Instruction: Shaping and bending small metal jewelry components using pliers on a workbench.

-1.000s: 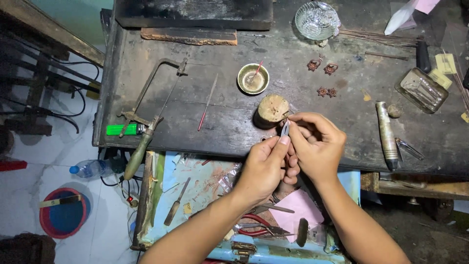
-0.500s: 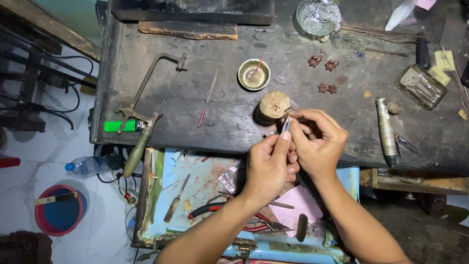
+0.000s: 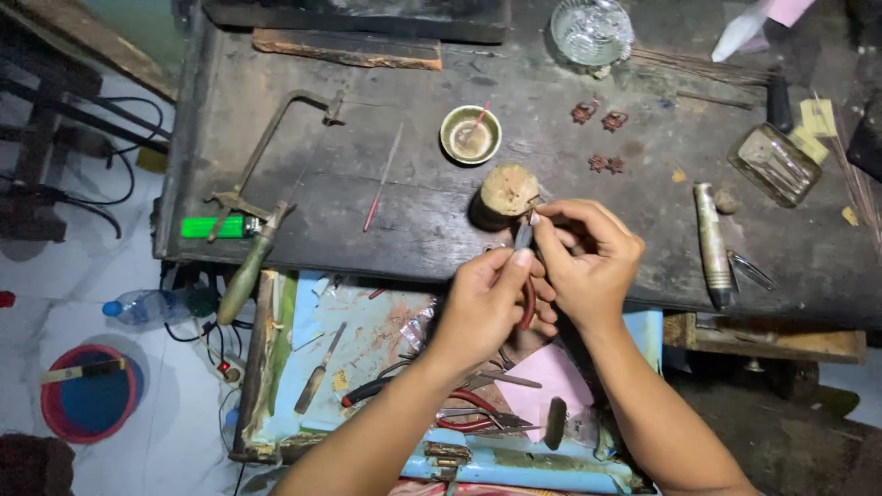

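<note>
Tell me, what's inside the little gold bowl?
Inside the bowl a thin pinkish stick leans on the rim, over a pale patch at the bottom. What that patch is cannot be told.

Green lighter [image 3: 213,226]; red-handled pliers [image 3: 526,294]; pink paper [image 3: 544,381]; blue-red bucket [image 3: 89,395].

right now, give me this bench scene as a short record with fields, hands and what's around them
left hand: left hand grips red-handled pliers, jaws pointing up
right hand: right hand pinches a tiny piece at the plier tips; piece too small to identify
nearest thing: round wooden block, just above the hands
bench: dark worn worktable
left side: metal frame saw with wooden handle, green lighter
centre: small brass bowl
right side: four small reddish ornaments, silver cylindrical tool
below: open drawer holding tools
</note>
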